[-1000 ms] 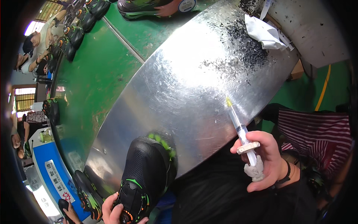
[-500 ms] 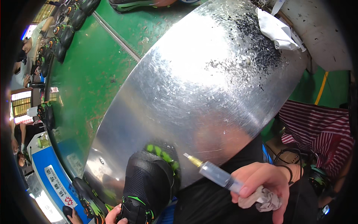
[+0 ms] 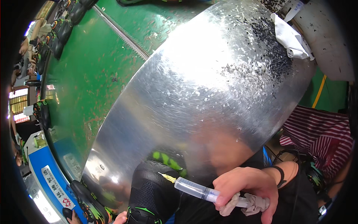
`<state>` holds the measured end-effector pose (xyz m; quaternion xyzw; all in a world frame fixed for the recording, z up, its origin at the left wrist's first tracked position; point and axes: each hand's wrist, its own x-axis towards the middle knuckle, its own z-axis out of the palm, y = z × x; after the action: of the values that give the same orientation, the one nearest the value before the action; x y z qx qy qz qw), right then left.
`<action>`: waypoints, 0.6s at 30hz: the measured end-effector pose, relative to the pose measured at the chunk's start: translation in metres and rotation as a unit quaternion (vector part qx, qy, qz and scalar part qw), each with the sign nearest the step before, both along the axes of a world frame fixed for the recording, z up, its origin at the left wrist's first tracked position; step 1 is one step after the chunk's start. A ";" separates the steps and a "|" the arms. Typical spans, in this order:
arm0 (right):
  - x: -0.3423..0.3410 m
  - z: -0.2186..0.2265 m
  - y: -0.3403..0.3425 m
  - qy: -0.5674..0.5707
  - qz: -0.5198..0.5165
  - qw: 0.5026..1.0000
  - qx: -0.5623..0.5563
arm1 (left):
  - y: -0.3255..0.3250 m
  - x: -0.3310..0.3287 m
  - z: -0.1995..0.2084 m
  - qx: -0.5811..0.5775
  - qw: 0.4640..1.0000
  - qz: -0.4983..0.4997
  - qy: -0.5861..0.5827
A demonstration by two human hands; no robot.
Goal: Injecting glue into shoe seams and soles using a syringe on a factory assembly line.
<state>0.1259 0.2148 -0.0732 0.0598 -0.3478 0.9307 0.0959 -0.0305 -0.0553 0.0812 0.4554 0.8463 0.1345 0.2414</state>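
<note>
My right hand [image 3: 248, 186] is clamped around a clear syringe [image 3: 194, 188], fingers wrapped over the barrel's rear end together with a wad of grey rag [image 3: 255, 203] bunched at the plunger end. The syringe lies near horizontal, its yellow needle tip [image 3: 166, 177] pointing left and sitting right over the top of the black shoe [image 3: 154, 194]; can't tell whether the tip touches the mesh. The shoe is black with green accents, at the near edge of the shiny metal plate [image 3: 194, 100], partly overhanging toward me. My left hand [image 3: 121, 218] is barely in view at the bottom edge, fingertips against the shoe's lower end; can't tell whether it actually grips. Black debris [image 3: 274, 56] is scattered over the plate's far right corner, with a white cloth [image 3: 292, 39] lying just beside it. A green conveyor belt [image 3: 97, 67] runs along the plate's left edge, more black shoes [image 3: 61, 31] lined up at its far left.
</note>
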 end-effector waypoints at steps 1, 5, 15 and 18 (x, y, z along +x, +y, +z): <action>-0.001 -0.001 0.001 0.008 0.000 1.000 0.018 | 0.000 0.000 0.000 0.000 1.000 -0.001 0.000; -0.002 -0.001 0.005 0.026 -0.022 0.998 0.055 | 0.000 -0.001 0.000 -0.002 1.000 -0.001 -0.006; 0.006 -0.003 0.001 0.017 -0.058 0.995 0.079 | 0.002 0.004 0.003 -0.008 1.000 0.014 -0.001; 0.007 -0.002 -0.001 0.029 -0.076 0.992 0.096 | 0.005 0.005 0.003 -0.011 1.000 0.015 0.002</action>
<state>0.1330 0.2142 -0.0756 0.0694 -0.4360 0.8809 0.1705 -0.0257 -0.0498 0.0841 0.4402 0.8549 0.1284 0.2428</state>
